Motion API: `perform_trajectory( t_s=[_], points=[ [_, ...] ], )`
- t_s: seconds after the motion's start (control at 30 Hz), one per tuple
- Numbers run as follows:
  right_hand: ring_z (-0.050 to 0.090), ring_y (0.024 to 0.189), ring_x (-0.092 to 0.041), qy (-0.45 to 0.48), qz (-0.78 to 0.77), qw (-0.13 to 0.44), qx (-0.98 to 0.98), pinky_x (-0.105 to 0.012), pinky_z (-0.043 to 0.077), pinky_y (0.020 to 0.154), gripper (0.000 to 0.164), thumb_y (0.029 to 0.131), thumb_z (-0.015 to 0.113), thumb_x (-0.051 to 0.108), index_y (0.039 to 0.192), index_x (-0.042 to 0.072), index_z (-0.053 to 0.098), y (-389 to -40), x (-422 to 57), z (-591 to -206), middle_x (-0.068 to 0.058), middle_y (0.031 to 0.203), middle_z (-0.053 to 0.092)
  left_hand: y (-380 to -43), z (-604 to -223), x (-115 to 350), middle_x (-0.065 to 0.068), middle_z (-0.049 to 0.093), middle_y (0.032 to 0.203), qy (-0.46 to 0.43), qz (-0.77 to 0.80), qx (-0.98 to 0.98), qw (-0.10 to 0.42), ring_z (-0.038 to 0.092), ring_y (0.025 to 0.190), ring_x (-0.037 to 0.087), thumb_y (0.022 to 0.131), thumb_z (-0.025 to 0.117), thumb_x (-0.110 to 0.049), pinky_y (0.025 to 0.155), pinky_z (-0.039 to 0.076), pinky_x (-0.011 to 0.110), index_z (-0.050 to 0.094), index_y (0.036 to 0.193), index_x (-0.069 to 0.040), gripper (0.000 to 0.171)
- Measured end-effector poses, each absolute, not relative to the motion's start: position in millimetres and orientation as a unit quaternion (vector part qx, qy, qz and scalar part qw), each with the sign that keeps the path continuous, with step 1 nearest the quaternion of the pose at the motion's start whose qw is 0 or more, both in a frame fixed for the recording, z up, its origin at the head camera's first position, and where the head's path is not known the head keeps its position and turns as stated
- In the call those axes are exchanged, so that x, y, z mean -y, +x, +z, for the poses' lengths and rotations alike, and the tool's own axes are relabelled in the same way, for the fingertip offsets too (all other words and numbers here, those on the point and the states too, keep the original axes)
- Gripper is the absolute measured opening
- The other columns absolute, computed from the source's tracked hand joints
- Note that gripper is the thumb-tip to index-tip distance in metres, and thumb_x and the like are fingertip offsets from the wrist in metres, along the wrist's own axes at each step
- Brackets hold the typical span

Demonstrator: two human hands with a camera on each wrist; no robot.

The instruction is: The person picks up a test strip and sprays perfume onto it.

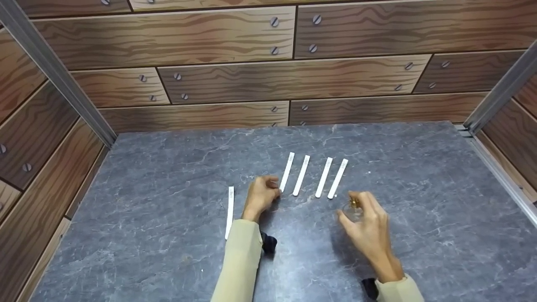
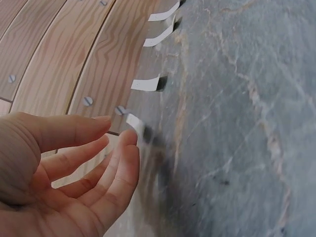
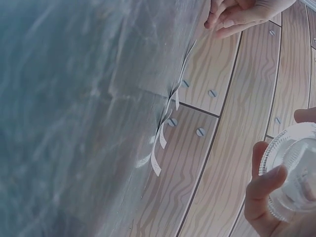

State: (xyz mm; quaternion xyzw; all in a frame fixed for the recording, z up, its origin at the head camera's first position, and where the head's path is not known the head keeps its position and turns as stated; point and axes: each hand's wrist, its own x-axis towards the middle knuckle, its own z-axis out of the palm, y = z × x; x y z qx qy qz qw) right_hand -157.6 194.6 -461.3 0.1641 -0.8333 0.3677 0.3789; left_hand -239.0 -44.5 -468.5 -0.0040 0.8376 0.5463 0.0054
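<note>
My left hand (image 1: 261,193) hovers at the near end of the leftmost white paper strip (image 1: 287,172) in a row of several. In the left wrist view its thumb and fingers (image 2: 129,163) stand apart with nothing between them; whether a fingertip touches the strip (image 2: 134,122) I cannot tell. My right hand (image 1: 369,222) grips a clear round container (image 1: 353,212) with a ridged rim, right of the row. Something small and gold-coloured (image 1: 355,203) shows at the container, by the fingertips. The right wrist view shows the clear container (image 3: 291,168) between thumb and fingers.
Another white strip (image 1: 230,212) lies apart, left of my left forearm. Everything rests on a grey marbled tabletop (image 1: 168,176). Wood-patterned panels (image 1: 235,82) stand behind and at both sides, with metal frame posts (image 1: 63,75) at the corners.
</note>
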Motion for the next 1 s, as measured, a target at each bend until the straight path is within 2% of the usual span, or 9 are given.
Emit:
perform_trajectory(
  t_s=[0.13, 0.33, 0.53, 0.63, 0.83, 1.0],
  points=[
    [0.062, 0.064, -0.028, 0.165, 0.372, 0.376, 0.833, -0.022, 0.054, 0.059, 0.043, 0.062, 0.083, -0.010, 0.101, -0.005, 0.065, -157.1, -194.3, -461.8, -0.013, 0.083, 0.065, -233.3, -466.8, 48.6, 0.019, 0.071, 0.093, 0.002, 0.547, -0.837, 0.006, 0.069, 0.083, 0.026, 0.079, 0.071, 0.010, 0.075, 0.058, 0.033, 0.070, 0.112, 0.011, 0.033],
    [0.062, 0.068, -0.027, 0.156, 0.379, 0.379, 0.830, -0.017, 0.051, 0.065, 0.043, 0.062, 0.083, -0.009, 0.101, -0.004, 0.066, -157.4, -194.3, -459.8, -0.012, 0.083, 0.065, -226.2, -461.1, 53.4, 0.016, 0.071, 0.091, 0.009, 0.553, -0.833, 0.007, 0.067, 0.075, 0.020, 0.079, 0.074, 0.008, 0.068, 0.058, 0.028, 0.070, 0.113, 0.011, 0.035],
    [0.062, 0.069, -0.028, 0.152, 0.379, 0.377, 0.831, -0.023, 0.053, 0.064, 0.044, 0.061, 0.084, -0.009, 0.101, -0.004, 0.066, -156.9, -194.6, -459.3, -0.012, 0.084, 0.065, -216.3, -457.4, 57.8, 0.014, 0.072, 0.092, 0.005, 0.550, -0.835, -0.009, 0.067, 0.074, 0.018, 0.081, 0.076, 0.006, 0.066, 0.057, 0.026, 0.071, 0.114, 0.007, 0.033],
    [0.063, 0.068, -0.028, 0.152, 0.378, 0.376, 0.832, -0.025, 0.054, 0.063, 0.045, 0.061, 0.084, -0.010, 0.101, -0.004, 0.066, -156.8, -194.7, -459.1, -0.013, 0.084, 0.065, -210.7, -456.5, 59.8, 0.014, 0.072, 0.091, 0.011, 0.549, -0.836, -0.016, 0.066, 0.070, 0.016, 0.081, 0.074, 0.006, 0.061, 0.056, 0.026, 0.071, 0.113, 0.007, 0.032],
    [0.063, 0.066, -0.029, 0.152, 0.373, 0.375, 0.835, -0.032, 0.057, 0.058, 0.046, 0.060, 0.084, -0.012, 0.101, -0.005, 0.065, -156.3, -195.3, -459.1, -0.013, 0.083, 0.065, -196.3, -457.6, 63.9, 0.013, 0.069, 0.091, 0.033, 0.547, -0.836, 0.020, 0.063, 0.066, 0.013, 0.085, 0.071, 0.005, 0.059, 0.055, 0.025, 0.069, 0.116, 0.009, 0.031],
    [0.063, 0.066, -0.029, 0.152, 0.375, 0.375, 0.834, -0.026, 0.055, 0.059, 0.045, 0.060, 0.084, -0.012, 0.101, -0.005, 0.065, -156.2, -195.1, -458.5, -0.014, 0.083, 0.065, -187.7, -457.4, 67.9, 0.011, 0.069, 0.092, 0.039, 0.546, -0.837, 0.028, 0.063, 0.067, 0.013, 0.086, 0.072, 0.003, 0.060, 0.055, 0.026, 0.068, 0.117, 0.009, 0.032]
  ],
)
